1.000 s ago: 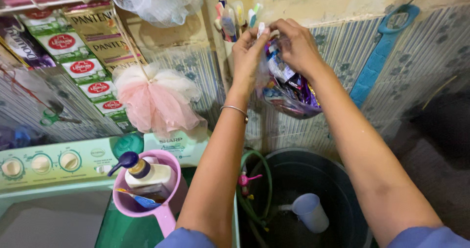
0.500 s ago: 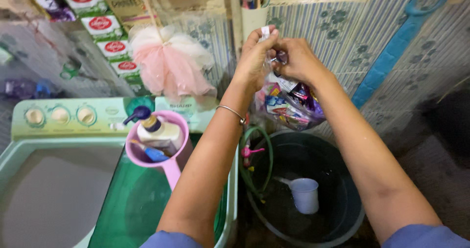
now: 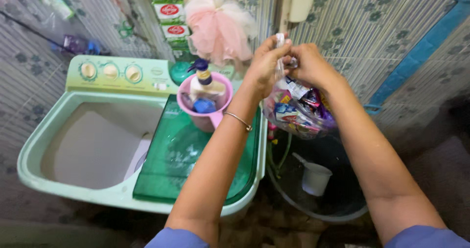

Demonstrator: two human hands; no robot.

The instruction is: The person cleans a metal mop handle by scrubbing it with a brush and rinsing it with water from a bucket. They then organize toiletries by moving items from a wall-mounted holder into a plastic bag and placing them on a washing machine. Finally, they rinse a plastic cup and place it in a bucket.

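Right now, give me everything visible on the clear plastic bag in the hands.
The clear plastic bag is thin, see-through film, bulging with small sachets in purple, blue, red and white. It hangs in the air above the dark water tub, to the right of the green washing machine. Its gathered neck is pinched at the top by both hands: the left hand and the right hand, fingers closed on it. The body sags below the right wrist. Nothing else touches it.
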